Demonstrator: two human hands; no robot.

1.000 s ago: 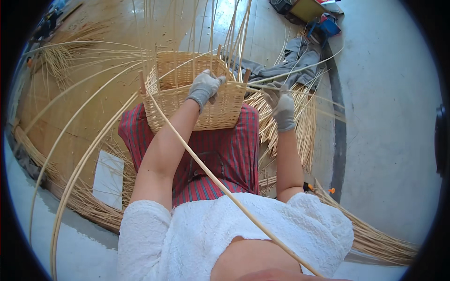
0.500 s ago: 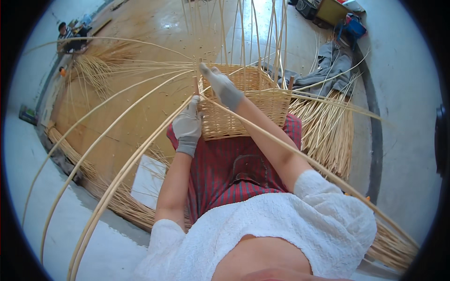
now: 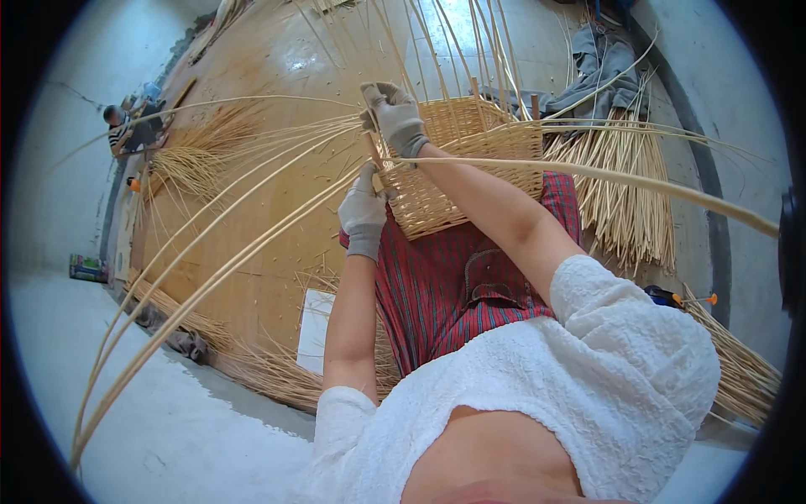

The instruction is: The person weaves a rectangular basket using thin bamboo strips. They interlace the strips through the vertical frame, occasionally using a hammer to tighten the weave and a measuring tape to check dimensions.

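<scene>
A rectangular wicker basket (image 3: 462, 181) rests on my lap, tilted slightly, with wooden corner posts rising above its rim. My left hand (image 3: 363, 206), in a pale grey-cuffed glove, closes on the basket's near left corner, beside the post. Gloved as well, my right hand (image 3: 391, 111) reaches across the basket to its left side, fingers curled around wicker rods that stick out there; the exact rod is hidden. Several long rods sweep left from this side. One thick wicker rod (image 3: 638, 180) passes over my right forearm toward the right edge.
Bundles of rods lie on the floor at the right (image 3: 630, 193) and at the left (image 3: 197, 168). A grey cloth (image 3: 604, 71) lies beyond the basket. Upright rods (image 3: 437, 50) stand from the basket's far side. Another person (image 3: 134, 126) sits far left near the wall.
My right hand's fingers, stretched out before, are now curled at the left side. The long rod at the right has swung upward from the lower right. The whole view has shifted.
</scene>
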